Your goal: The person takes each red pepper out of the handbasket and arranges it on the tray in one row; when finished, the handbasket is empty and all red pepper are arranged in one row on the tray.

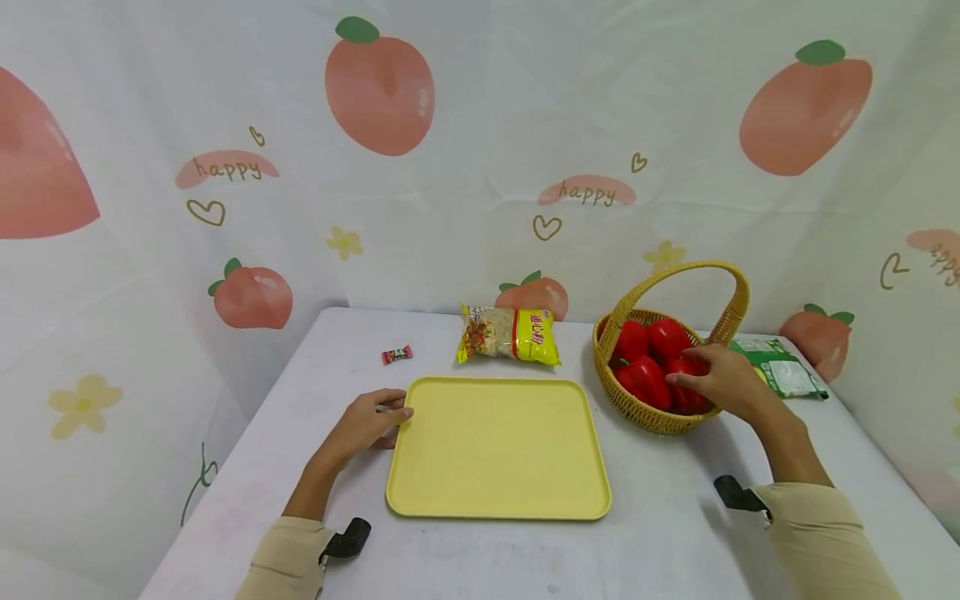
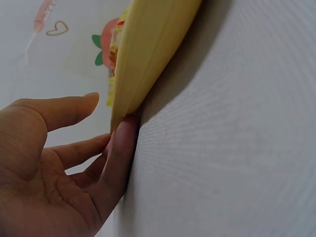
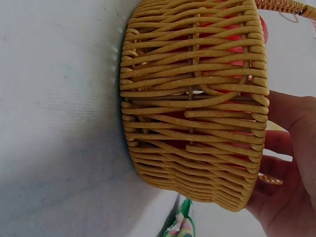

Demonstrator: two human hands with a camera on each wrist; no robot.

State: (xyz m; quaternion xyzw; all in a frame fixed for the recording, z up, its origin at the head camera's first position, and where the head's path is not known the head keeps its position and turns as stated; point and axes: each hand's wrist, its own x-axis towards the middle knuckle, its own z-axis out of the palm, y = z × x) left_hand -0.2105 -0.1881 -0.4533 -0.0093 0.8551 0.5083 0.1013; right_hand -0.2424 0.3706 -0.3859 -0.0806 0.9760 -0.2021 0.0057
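Observation:
A yellow tray [image 1: 498, 450] lies flat in the middle of the table. At its left edge my left hand [image 1: 367, 423] touches the side with nearly straight fingers [image 2: 118, 158], the thumb standing apart from the tray. On the right, a wicker basket [image 3: 197, 113] with a tall handle holds several red bell peppers [image 1: 643, 382]. My right hand [image 1: 723, 379] reaches over the basket's right rim, its thumb and index finger spread over a pepper. The basket wall hides the fingertips in the right wrist view, so I cannot tell whether they grip that pepper.
Behind the tray lies a yellow food packet [image 1: 510, 335], with a small red wrapped candy [image 1: 397, 354] to its left. A green packet [image 1: 783, 367] sits right of the basket, partly behind my right hand. A fruit-print curtain [image 1: 465, 100] hangs behind the table.

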